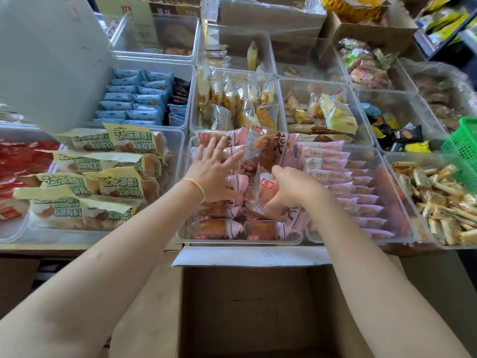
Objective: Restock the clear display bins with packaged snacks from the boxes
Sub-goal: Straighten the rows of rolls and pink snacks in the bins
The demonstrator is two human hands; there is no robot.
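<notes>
Bins fill the head view in rows, clear plastic, side by side on a table [77,246]. Your centre bin [240,240] holds pink-wrapped buns [216,228], piled nearly to the rim. Your left hand [214,174] lies flat on that pile, fingers straight and spread, a woven band [195,186] at the wrist. Your right hand [289,189] is curled around one bun pack [265,187], holding it over the same bin. Just right of it, a bin [402,202] carries flat pink packs [335,171] stacked on edge in a neat row. To the left, a bin [178,151] is heaped with yellow-wrapped cakes [98,182] with green lettering; beyond that sit red packs [23,161]. Behind, one bin holds blue packs [134,102] with a few black ones beside them, and another holds pale bread sticks [232,99]. Far right, a bin is loose-filled with small wrapped bars [438,202], and a green basket [462,148] overhangs it.

Below your arms stands an open box [258,306], brown cardboard, its inside showing bare, its white flap [253,255] against the centre bin's front. More cardboard boxes [271,14] stand behind the rear bins
</notes>
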